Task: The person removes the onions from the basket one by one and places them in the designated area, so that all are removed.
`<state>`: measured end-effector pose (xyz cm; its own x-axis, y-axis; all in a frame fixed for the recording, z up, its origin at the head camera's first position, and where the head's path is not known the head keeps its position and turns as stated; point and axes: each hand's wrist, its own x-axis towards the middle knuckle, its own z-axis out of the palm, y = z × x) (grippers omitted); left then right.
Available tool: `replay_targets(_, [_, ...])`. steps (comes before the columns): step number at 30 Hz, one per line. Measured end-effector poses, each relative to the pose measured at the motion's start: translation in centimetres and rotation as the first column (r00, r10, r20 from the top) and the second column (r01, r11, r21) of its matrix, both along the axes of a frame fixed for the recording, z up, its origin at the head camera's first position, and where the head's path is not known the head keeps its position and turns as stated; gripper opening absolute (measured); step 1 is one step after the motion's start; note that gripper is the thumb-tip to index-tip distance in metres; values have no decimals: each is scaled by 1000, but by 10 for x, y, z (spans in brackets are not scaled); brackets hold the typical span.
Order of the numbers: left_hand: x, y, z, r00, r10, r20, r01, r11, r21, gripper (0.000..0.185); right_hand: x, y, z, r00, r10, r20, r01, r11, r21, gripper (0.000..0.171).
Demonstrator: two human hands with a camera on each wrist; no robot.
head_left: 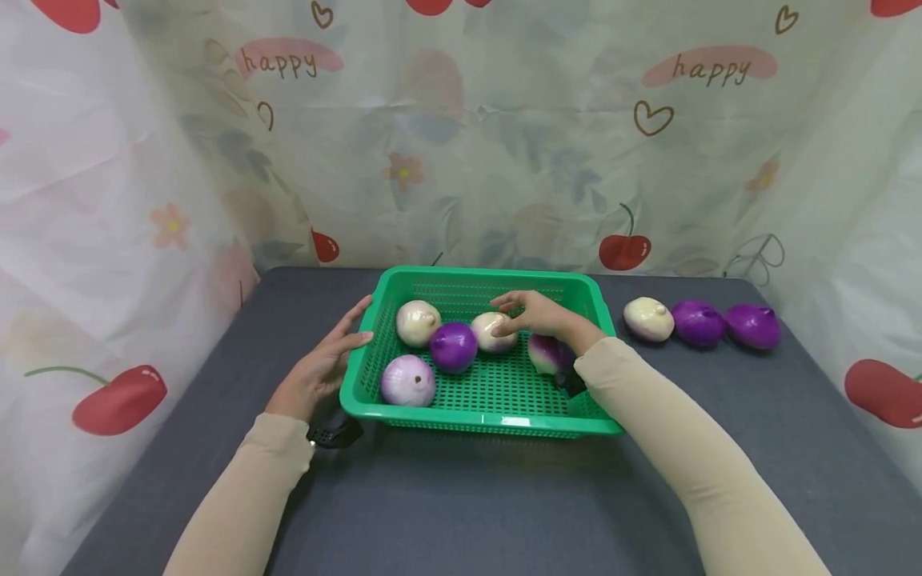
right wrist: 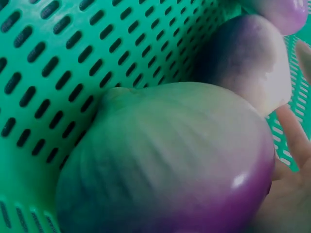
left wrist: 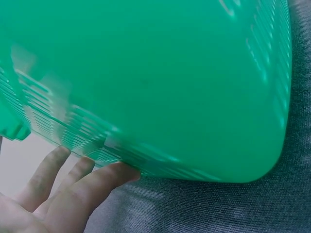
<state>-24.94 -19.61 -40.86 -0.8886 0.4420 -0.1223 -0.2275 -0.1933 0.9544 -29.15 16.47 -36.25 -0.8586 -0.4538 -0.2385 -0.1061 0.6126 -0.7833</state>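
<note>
In the head view a green plastic basket (head_left: 497, 422) holds several onions. My left hand (head_left: 317, 372) is at its left side, thumb and fingertips at the rim. The left wrist view shows extended fingers (left wrist: 104, 182) against the outer wall. Inside the basket my right hand (head_left: 543, 314) hovers over a whitish onion (head_left: 494, 340), fingers loosely bent above it and thumb overlapping it. From the right wrist, a fingertip shows at that onion's (right wrist: 248, 63) edge. A purple-and-white onion (head_left: 545, 354) lies under this wrist, large in the right wrist view.
Left in the basket are a white onion (head_left: 418, 323), a deep purple onion (head_left: 453, 347) and a pale purple onion (head_left: 408, 381). Right of it, a white onion (head_left: 648, 319) and two purple onions (head_left: 698, 322) stand in a row on the dark table (head_left: 475, 504). A printed curtain (head_left: 490, 184) hangs behind.
</note>
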Motion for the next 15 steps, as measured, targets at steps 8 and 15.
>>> replay_targets(8, [-2, -1, -3, 1000, -4, -3, 4, 1000, -1, 67, 1, -3, -1, 989, 131, 75, -141, 978, 155, 69])
replay_targets(15, [-1, 0, -3, 1000, -5, -1, 5, 1000, 6, 67, 4, -4, -1, 977, 195, 84, -206, 964, 166, 68])
